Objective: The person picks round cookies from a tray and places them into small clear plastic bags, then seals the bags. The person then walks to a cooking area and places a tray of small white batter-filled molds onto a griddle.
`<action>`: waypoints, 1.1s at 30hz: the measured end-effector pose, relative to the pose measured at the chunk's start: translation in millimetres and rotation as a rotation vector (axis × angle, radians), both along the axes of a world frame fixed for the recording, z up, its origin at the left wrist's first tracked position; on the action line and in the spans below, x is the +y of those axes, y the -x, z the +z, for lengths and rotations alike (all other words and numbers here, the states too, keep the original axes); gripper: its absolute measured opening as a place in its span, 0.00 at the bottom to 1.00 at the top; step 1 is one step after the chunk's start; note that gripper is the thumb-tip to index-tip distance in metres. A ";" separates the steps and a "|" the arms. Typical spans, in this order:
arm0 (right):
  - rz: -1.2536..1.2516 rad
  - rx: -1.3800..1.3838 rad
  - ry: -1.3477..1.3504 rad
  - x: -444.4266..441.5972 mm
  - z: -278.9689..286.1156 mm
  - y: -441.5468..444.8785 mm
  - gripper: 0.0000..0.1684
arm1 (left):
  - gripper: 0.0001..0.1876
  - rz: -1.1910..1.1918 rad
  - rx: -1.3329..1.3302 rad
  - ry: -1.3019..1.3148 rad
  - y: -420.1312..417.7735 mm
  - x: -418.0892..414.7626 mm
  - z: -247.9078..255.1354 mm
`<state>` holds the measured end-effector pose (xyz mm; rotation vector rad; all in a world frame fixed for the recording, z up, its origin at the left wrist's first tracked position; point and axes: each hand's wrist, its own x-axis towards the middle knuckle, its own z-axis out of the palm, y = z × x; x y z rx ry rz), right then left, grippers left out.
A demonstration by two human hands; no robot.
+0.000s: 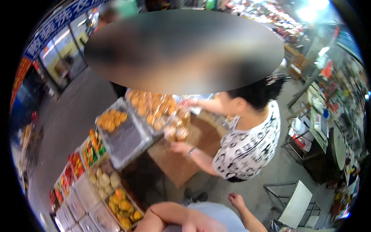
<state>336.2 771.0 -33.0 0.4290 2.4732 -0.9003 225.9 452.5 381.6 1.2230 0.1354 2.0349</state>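
Note:
My right hand (236, 200) hangs low over the floor, fingers curled and nothing visible in it. My bent left arm (176, 213) crosses the bottom of the view in front of my light-blue shirt (217, 210); the left hand is out of view. Close to that arm, a compartment holds yellow-orange fruit or peppers (123, 206). Pale round pieces (103, 179) fill the compartment beyond. Farther off, a shallow tray (130, 158) carries flat golden cakes (111, 119) at its far end. Golden-brown baked goods under clear plastic (153, 107) lie beside it.
A person in a patterned white top (249, 148) stands opposite, one hand (180, 147) by clear bags of pastries (176, 132) above a brown board (179, 162). Lidded metal containers (87, 190) and colourful packets (76, 163) line the lower left. A white-topped stool (297, 204) stands right.

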 end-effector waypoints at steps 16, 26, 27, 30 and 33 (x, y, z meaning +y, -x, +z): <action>-0.140 0.004 0.171 8.7 -17.6 -8.7 0.18 | 0.25 0.517 -0.318 0.406 -35.5 -74.1 -143.0; -0.215 -0.019 0.335 34.4 -26.4 -19.6 0.17 | 0.26 0.577 -0.281 0.570 -39.5 -31.3 -146.8; -0.209 -0.019 0.315 48.5 -31.6 -19.8 0.17 | 0.25 0.564 -0.286 0.576 -38.2 -19.4 -147.0; -0.191 -0.001 0.258 88.7 -44.9 -24.1 0.18 | 0.26 0.506 -0.212 0.676 -30.4 27.0 -136.4; -0.165 0.035 0.152 137.3 -15.6 -22.0 0.21 | 0.26 0.435 -0.070 0.785 -27.3 85.6 -137.2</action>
